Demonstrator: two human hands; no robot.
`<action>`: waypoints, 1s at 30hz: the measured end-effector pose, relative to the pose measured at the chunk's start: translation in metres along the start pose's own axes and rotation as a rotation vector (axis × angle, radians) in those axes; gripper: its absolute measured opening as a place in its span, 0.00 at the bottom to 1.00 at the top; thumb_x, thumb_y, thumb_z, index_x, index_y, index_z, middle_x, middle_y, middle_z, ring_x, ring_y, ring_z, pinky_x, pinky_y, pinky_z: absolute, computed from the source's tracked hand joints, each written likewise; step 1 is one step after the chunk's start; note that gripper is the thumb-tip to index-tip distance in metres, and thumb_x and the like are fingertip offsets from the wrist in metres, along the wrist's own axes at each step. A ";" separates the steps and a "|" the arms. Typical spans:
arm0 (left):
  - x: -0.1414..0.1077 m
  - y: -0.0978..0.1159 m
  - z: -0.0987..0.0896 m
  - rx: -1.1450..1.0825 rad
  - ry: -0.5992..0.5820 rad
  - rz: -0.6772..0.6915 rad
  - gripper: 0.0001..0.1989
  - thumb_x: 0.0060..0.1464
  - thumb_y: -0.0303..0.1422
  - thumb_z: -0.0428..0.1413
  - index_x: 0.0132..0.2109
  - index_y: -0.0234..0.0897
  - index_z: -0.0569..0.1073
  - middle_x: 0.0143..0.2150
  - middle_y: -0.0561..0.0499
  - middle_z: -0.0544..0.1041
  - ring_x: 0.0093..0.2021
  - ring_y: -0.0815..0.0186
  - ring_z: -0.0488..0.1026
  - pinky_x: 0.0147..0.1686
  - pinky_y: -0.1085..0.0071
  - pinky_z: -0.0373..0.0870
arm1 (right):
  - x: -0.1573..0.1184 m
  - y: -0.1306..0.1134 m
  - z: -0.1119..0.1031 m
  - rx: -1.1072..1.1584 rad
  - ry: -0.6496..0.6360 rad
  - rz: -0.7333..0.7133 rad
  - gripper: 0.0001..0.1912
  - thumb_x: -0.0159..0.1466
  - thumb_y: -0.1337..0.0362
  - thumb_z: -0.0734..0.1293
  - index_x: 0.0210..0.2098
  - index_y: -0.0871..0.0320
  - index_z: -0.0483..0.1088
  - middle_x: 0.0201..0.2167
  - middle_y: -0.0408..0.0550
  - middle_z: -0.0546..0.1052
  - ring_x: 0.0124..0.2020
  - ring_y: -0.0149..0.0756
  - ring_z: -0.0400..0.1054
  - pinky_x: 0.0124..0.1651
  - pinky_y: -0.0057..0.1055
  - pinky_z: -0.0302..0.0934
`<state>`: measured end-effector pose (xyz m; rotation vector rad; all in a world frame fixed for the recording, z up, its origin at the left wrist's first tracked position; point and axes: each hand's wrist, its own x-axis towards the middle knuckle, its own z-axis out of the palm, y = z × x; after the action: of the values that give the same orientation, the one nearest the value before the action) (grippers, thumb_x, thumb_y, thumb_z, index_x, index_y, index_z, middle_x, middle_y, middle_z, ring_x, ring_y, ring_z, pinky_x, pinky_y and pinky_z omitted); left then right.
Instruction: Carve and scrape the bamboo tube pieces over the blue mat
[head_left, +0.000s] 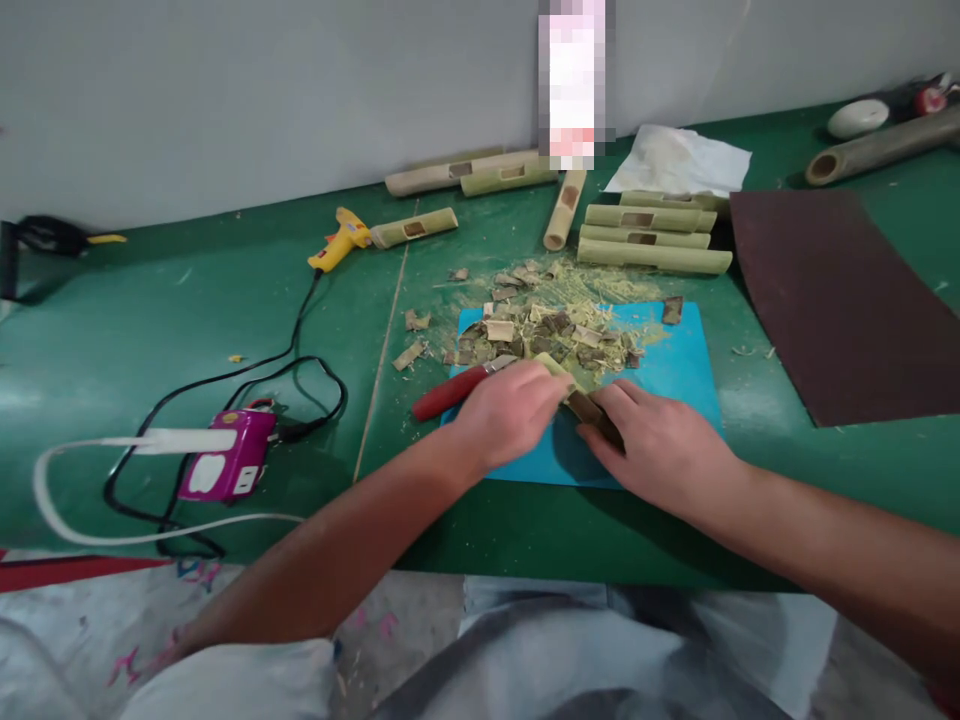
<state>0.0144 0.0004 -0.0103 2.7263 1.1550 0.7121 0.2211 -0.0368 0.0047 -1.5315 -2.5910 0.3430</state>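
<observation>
Head view, and nearest me is the bare front strip of the green table (525, 540); past it, my right hand (664, 440) comes in from the right, thumb and fingers closed on the near end of a bamboo piece (585, 407); my left hand (514, 415), a little farther off, is curled in from the left, fingers folded nearly shut, and it looks to have the piece's left side; what its fingertips pinch underneath I can't tell. And here's the relation that counts: the bamboo piece lies right between the hands, over the blue mat (675, 360), long axis slanting from near right to far left, pale far end poking out beyond the left fingers; so the right hand owns the near end, the left sits closer to the far one. Just left, a red-handled knife (450, 392) lies across the mat's edge; just past the far end, a heap of chips (555, 325); farther still, notched bamboo tubes (656, 258) lie side by side.
</observation>
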 end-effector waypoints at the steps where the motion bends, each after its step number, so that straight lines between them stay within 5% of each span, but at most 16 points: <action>1: 0.000 0.000 0.000 0.007 0.018 -0.013 0.13 0.67 0.32 0.46 0.44 0.34 0.75 0.33 0.48 0.75 0.36 0.65 0.73 0.39 0.69 0.72 | 0.000 0.000 -0.001 0.000 -0.002 0.007 0.11 0.66 0.58 0.59 0.36 0.59 0.67 0.33 0.47 0.72 0.26 0.31 0.62 0.26 0.31 0.40; 30: -0.004 0.006 0.001 0.032 0.001 -0.043 0.15 0.67 0.32 0.44 0.45 0.31 0.74 0.36 0.45 0.76 0.38 0.64 0.75 0.41 0.68 0.73 | 0.000 -0.001 0.001 0.001 0.001 0.027 0.10 0.65 0.58 0.62 0.36 0.58 0.67 0.33 0.47 0.73 0.26 0.31 0.62 0.26 0.31 0.40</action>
<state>0.0162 -0.0061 -0.0111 2.7176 1.2319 0.6959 0.2201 -0.0376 0.0040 -1.5672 -2.5714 0.3463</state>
